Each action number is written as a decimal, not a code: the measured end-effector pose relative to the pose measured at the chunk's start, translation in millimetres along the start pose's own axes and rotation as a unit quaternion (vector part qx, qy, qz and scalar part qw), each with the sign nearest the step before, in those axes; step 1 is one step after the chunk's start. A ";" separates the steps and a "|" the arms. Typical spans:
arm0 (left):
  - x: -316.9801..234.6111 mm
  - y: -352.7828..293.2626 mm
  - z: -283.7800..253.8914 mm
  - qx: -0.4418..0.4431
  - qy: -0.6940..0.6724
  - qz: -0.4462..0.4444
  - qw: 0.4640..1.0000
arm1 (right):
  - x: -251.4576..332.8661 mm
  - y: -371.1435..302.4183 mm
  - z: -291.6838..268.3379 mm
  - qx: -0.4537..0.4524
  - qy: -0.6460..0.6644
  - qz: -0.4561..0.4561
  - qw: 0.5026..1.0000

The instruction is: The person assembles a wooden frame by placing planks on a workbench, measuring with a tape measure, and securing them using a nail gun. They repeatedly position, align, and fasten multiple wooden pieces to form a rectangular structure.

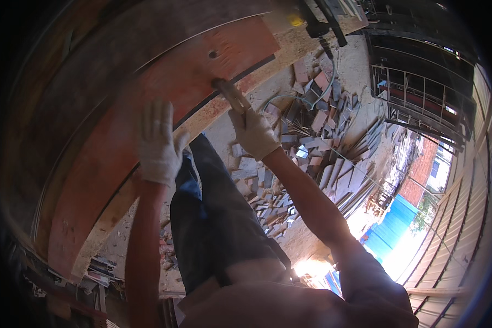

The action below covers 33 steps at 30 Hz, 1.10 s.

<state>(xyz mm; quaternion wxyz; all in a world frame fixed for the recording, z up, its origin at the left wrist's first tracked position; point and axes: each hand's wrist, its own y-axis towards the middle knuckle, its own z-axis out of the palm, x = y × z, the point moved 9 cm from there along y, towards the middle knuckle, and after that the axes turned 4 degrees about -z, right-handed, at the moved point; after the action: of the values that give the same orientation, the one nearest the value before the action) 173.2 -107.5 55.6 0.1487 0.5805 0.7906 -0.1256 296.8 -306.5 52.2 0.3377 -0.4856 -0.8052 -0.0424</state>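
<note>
Along the worktop (298,45), the reddish board (115,145) runs from near left to far right; you seem to be steadying it, and any shift would call for even pressure from both sides. Its dark near edge faces you, while scattered offcuts (319,121) on the right leave little footroom. Your left hand (159,145) spreads flat over the board, fingers extended, gripping nothing visible; your right hand (252,131) reaches that edge, fingers outstretched, any hold impossible to tell.
</note>
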 end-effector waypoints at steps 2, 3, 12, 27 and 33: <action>-6.8 -30.1 17.3 0.024 -0.027 -0.025 0.999 | -0.9 3.0 1.7 0.059 -0.086 0.063 0.993; -7.7 -36.3 29.1 0.033 -0.035 -0.044 0.998 | -3.8 13.4 -4.0 0.039 -0.091 0.043 0.994; 30.7 -96.7 17.8 0.002 0.024 -0.107 0.994 | -62.5 28.0 -24.0 -0.062 -0.031 0.100 0.993; 59.6 -138.1 -1.2 -0.012 0.056 -0.212 0.976 | 128.5 -65.4 50.5 0.053 0.101 -0.130 0.985; 63.1 -141.6 0.6 -0.016 0.067 -0.231 0.971 | 118.5 -40.5 60.6 0.149 -0.008 -0.034 0.988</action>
<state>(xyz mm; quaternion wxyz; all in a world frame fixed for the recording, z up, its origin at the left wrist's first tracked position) 20.2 -93.9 34.6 0.0716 0.3871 0.9132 -0.1050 197.9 -214.5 85.5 0.3986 -0.4028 -0.8209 0.0704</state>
